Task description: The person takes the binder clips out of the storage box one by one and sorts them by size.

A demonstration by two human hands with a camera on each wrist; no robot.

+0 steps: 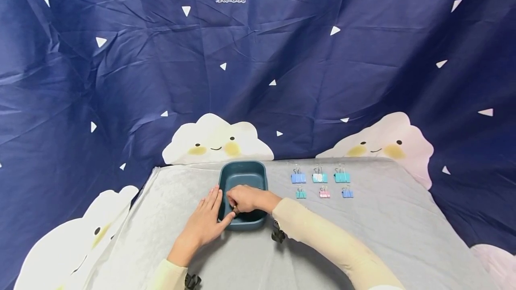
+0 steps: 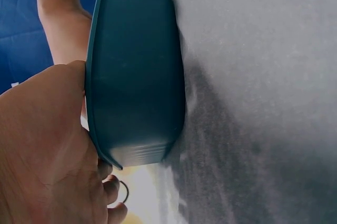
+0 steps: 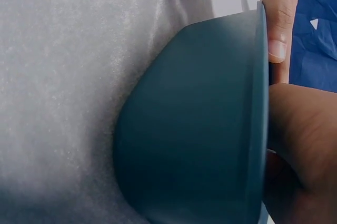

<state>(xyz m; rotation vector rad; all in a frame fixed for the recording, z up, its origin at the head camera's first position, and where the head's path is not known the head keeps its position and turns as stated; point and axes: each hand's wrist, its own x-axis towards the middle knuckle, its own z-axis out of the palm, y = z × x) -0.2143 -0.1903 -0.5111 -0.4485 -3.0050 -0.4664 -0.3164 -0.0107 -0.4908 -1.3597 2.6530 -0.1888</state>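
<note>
A dark teal plastic bin (image 1: 247, 226) stands on the grey cloth. My left hand (image 1: 204, 219) rests along its left rim with the fingers extended and the thumb over the near corner. The left wrist view shows that palm (image 2: 47, 145) against the rim. My right hand (image 1: 247, 197) reaches down inside the bin, fingers curled. At its fingertips is a small dark and gold object (image 1: 236, 210), mostly covered by the hand, its kind unclear. In the right wrist view the bin's outer wall (image 3: 195, 129) hides the right fingertips.
Right of the bin, binder clips lie in two rows: larger blue (image 1: 298, 177), white-and-teal (image 1: 320, 177) and teal (image 1: 341, 176) ones behind; smaller green (image 1: 301, 194), pink (image 1: 324, 194) and blue (image 1: 347, 193) ones in front. A navy curtain (image 1: 282, 57) hangs behind the cloth-covered table.
</note>
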